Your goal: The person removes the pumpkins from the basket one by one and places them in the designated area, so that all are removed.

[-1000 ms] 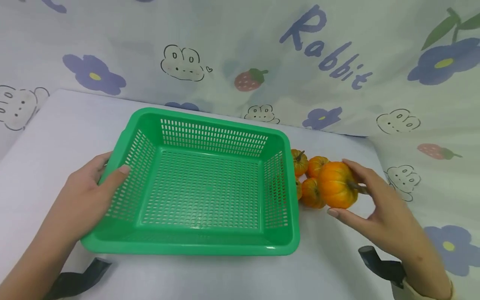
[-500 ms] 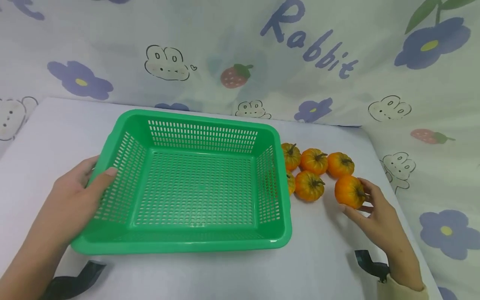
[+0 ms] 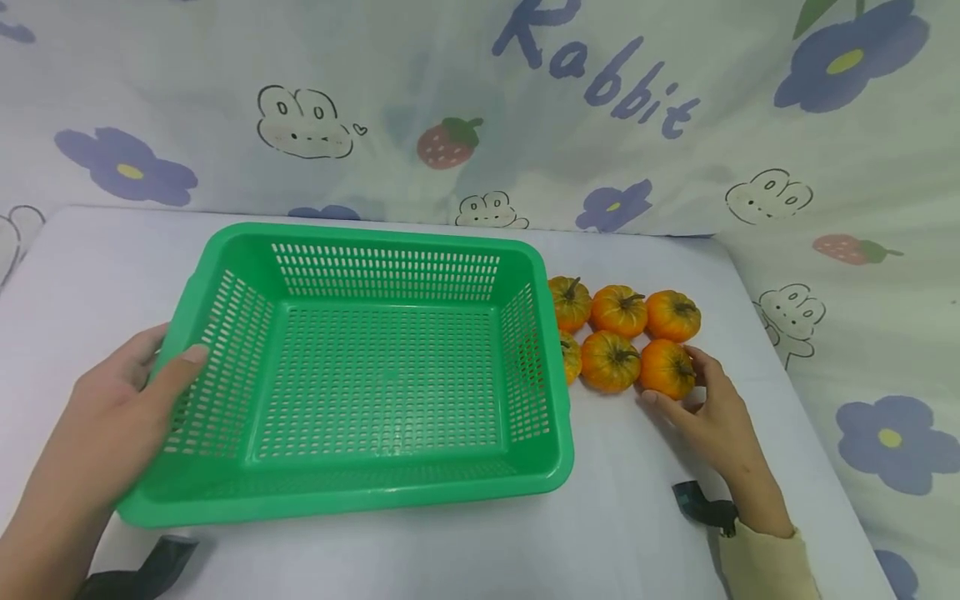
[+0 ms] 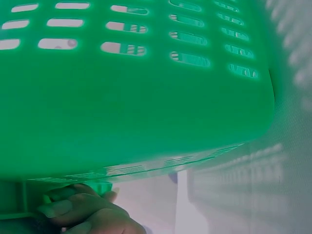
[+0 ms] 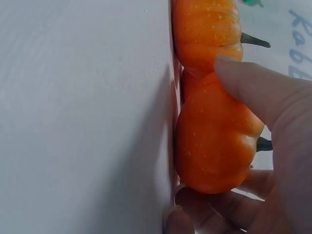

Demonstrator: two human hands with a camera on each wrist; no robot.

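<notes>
A green plastic basket (image 3: 345, 493) with slotted walls is tilted on the left, nothing inside it. My left hand (image 3: 112, 417) grips its left rim, thumb inside; in the left wrist view the fingers (image 4: 97, 214) curl under the basket's edge (image 4: 136, 112). Right of the basket, small orange pumpkins (image 3: 618, 310) sit in two rows, some partly hidden by its wall. My right hand (image 3: 708, 417) holds the front row's rightmost pumpkin (image 3: 666, 369) between thumb and fingers. In the right wrist view this pumpkin (image 5: 214, 141) rests against the table, touching its neighbour (image 5: 207, 34).
A white-covered table (image 3: 615, 533) lies beneath everything. Behind and to the right hangs a curtain (image 3: 390, 50) printed with rabbits, flowers and strawberries. Black curved pieces (image 3: 705, 507) are strapped at both wrists.
My right hand has carried its pumpkin first rightward, then down to the front row's right end. The left hand still grips the basket. The head view has shifted slightly.
</notes>
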